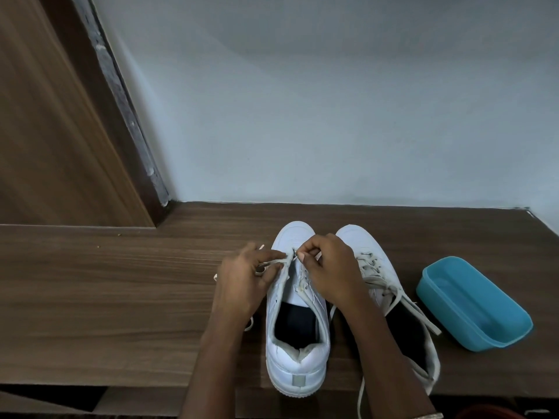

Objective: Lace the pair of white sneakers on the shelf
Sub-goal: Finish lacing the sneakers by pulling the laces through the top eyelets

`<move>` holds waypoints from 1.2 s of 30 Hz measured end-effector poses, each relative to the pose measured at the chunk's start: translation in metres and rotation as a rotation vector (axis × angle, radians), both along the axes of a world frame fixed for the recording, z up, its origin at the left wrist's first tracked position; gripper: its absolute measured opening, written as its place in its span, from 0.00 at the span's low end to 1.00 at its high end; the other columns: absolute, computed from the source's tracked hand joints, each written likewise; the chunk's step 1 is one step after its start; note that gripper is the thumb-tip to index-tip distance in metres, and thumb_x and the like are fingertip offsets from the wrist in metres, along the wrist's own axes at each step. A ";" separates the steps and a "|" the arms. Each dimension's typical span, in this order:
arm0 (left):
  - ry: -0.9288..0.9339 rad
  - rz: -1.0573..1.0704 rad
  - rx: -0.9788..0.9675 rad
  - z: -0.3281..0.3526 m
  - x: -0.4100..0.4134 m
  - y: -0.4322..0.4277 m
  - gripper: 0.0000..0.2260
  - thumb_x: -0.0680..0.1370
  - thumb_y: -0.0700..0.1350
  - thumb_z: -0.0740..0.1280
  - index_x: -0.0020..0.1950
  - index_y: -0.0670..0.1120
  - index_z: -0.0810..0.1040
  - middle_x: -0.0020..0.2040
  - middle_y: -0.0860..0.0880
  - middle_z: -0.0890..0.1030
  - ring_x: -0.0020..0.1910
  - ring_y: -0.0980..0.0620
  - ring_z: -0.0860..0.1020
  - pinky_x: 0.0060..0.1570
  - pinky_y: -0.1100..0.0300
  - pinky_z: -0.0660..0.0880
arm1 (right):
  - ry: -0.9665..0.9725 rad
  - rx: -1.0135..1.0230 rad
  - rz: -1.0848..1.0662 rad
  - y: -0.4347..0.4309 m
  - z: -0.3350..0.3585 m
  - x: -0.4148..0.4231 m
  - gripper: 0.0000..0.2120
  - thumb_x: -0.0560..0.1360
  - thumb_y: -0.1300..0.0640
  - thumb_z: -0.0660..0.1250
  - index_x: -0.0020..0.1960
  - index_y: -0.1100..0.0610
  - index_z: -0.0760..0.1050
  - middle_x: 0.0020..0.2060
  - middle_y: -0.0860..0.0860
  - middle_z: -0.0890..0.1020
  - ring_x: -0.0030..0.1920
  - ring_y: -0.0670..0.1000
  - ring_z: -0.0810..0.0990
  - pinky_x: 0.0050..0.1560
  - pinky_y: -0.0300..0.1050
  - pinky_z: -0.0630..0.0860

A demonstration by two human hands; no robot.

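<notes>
Two white sneakers stand side by side on the brown wooden shelf (pixel 121 282), toes toward the wall. Over the front eyelets of the left sneaker (pixel 298 352) both hands work. My left hand (pixel 242 279) pinches a stretch of its off-white lace (pixel 272 264) just left of the shoe. My right hand (pixel 328 269) pinches the lace tip at the first eyelets. The right sneaker (pixel 375 261) has laces crossed through its eyelets, with loose ends trailing over its side; my right forearm covers part of it.
A blue plastic tub (pixel 475 303) sits on the shelf to the right of the shoes. A pale wall rises behind, with a wooden door panel (pixel 54 116) at the left. The shelf's front edge lies just under the heels.
</notes>
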State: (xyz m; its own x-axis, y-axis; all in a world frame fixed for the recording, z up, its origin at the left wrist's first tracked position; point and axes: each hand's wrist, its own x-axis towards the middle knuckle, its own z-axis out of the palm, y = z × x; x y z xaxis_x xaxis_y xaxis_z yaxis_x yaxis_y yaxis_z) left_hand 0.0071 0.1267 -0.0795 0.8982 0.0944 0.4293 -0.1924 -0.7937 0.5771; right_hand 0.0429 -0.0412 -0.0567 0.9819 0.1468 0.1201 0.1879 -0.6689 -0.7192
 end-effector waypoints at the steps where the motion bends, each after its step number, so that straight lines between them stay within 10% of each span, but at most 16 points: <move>1: -0.008 -0.002 0.020 -0.001 0.000 0.000 0.09 0.72 0.46 0.77 0.50 0.57 0.86 0.45 0.55 0.82 0.41 0.55 0.81 0.37 0.64 0.70 | 0.002 -0.001 0.000 0.001 0.000 0.000 0.04 0.78 0.57 0.68 0.46 0.54 0.81 0.47 0.48 0.79 0.40 0.38 0.75 0.46 0.38 0.72; 6: -0.025 -0.005 0.092 -0.003 0.001 -0.002 0.03 0.74 0.47 0.76 0.46 0.52 0.85 0.42 0.55 0.80 0.34 0.55 0.77 0.31 0.74 0.58 | 0.014 -0.032 0.010 0.002 -0.001 0.001 0.04 0.79 0.56 0.67 0.46 0.53 0.79 0.49 0.50 0.77 0.43 0.43 0.76 0.52 0.47 0.75; 13: 0.087 -0.073 -0.343 -0.006 0.004 -0.012 0.08 0.75 0.47 0.64 0.40 0.45 0.77 0.36 0.53 0.78 0.35 0.55 0.75 0.35 0.65 0.68 | 0.038 -0.019 0.030 -0.002 0.000 0.000 0.05 0.78 0.56 0.69 0.49 0.51 0.84 0.49 0.47 0.78 0.40 0.34 0.75 0.38 0.26 0.67; 24: 0.292 -0.026 -0.632 -0.014 0.007 -0.013 0.12 0.81 0.43 0.59 0.43 0.35 0.72 0.40 0.36 0.76 0.37 0.50 0.71 0.39 0.53 0.68 | 0.219 0.052 -0.034 0.003 0.011 -0.010 0.15 0.66 0.51 0.76 0.52 0.47 0.80 0.53 0.46 0.73 0.51 0.41 0.75 0.49 0.38 0.69; 31: 0.401 -0.034 -0.654 -0.008 0.006 -0.005 0.14 0.79 0.47 0.65 0.35 0.45 0.77 0.30 0.53 0.76 0.32 0.55 0.72 0.36 0.55 0.68 | 0.276 0.130 -0.056 -0.003 0.015 -0.010 0.16 0.66 0.51 0.77 0.51 0.46 0.79 0.51 0.47 0.77 0.49 0.43 0.75 0.49 0.41 0.74; 36: 0.448 -0.072 -0.726 0.024 -0.009 0.019 0.19 0.81 0.49 0.66 0.33 0.43 0.81 0.29 0.47 0.74 0.27 0.54 0.68 0.30 0.60 0.65 | 0.264 0.339 -0.089 -0.013 0.019 -0.006 0.08 0.71 0.50 0.77 0.47 0.49 0.82 0.41 0.44 0.82 0.44 0.46 0.81 0.47 0.44 0.79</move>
State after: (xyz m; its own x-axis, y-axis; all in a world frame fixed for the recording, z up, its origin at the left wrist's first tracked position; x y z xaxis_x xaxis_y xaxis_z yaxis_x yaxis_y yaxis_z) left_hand -0.0019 0.1458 -0.0556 0.9829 0.1452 -0.1129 0.1399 -0.1921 0.9714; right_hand 0.0367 -0.0540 -0.0372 0.9924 0.0554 -0.1102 -0.0799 -0.3921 -0.9164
